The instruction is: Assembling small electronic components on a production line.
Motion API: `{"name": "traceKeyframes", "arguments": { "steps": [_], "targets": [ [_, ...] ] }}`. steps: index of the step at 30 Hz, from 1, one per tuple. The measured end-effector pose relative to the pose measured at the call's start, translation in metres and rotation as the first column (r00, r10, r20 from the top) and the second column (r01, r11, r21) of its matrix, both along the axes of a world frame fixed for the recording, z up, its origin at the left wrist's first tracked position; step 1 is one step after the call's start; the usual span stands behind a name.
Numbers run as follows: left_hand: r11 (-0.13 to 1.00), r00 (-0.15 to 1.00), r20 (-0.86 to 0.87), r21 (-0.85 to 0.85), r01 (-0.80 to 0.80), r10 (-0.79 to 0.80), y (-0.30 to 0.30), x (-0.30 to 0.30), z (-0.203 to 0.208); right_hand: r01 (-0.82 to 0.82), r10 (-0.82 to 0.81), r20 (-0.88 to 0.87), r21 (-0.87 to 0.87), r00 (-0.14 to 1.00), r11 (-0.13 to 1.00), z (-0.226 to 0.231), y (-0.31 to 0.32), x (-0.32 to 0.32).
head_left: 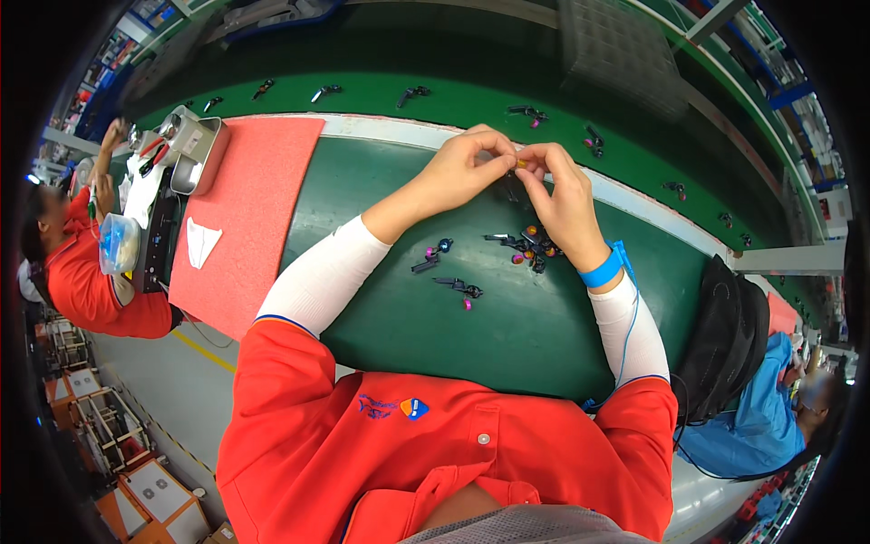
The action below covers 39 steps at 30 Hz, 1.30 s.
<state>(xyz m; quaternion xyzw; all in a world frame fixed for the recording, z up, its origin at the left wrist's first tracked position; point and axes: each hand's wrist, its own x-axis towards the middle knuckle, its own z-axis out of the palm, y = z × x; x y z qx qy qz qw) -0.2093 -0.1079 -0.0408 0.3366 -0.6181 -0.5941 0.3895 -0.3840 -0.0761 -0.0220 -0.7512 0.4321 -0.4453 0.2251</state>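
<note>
Workbench [399,335], small parts [533,247], green conveyor [372,100], floor [172,390]

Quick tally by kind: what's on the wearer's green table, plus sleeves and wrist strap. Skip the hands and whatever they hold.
Heap of small parts: 1
Part clusters left of it, upper and lower: 2
White sleeves, left and right: 2
Blue wrist strap: 1
Total: 6
Pieces within the heap overlap; not countable.

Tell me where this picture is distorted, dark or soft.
Head view: fisheye distortion bows the white strip beyond the green tabletop; head view: black fills the corners; head view: the grey gridded shape at top looks soft; head view: the yellow piece at the fingers is too tiny to identify.
</note>
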Motion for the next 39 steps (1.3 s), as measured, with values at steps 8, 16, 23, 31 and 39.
{"name": "traceKeyframes", "arguments": {
  "steps": [8,16,23,31,39],
  "targets": [
    [0.412,0.905,0.23,-0.909,0.068,0.358,0.004,-0.002,0.011,-0.19,-0.024,0.341,0.581,0.94,0.792,0.006,-0.006,-0.015],
    [0.913,0.972,-0.22,0.373,0.164,-0.085,-0.003,0.007,0.009,-0.093,0.021,-0.19,-0.38,0.981,0.92,0.008,-0.005,-0.004],
    [0.977,0.998,0.057,-0.213,-0.011,0.024,0.0,-0.002,-0.006,-0.083,-0.042,-0.311,-0.377,0.949,0.922,0.0,-0.004,-0.006],
    [0.943,0.977,-0.198,0.332,-0.006,0.076,0.002,-0.005,0.006,0.121,-0.121,0.009,-0.041,0.993,0.992,0.005,0.001,-0.002],
    [0.921,0.967,-0.229,0.342,0.189,-0.113,0.001,0.0,0.008,0.159,-0.158,0.023,-0.068,0.987,0.985,0.002,-0.002,-0.006]
  ]
}}
